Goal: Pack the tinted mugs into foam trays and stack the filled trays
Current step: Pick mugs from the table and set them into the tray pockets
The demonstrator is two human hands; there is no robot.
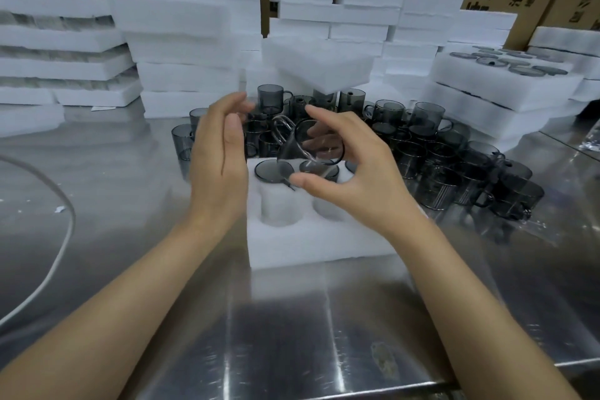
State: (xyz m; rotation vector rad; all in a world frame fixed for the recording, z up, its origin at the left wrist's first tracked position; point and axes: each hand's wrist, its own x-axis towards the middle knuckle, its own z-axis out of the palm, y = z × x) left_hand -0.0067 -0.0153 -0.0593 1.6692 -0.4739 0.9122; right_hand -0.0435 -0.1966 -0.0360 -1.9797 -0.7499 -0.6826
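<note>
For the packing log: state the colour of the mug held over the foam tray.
Translucent smoky grey; the mug shows best in the head view.

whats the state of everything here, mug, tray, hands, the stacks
foam tray: back pockets filled, two front pockets empty
held mug: in the air, tipped on its side over the foam tray
right grip: pinching the held mug, thumb below, fingers above
left grip: open, beside the held mug
loose mugs: unpacked, crowded behind the foam tray
stacked trays: filled, piled at right, top one uncovered
</note>
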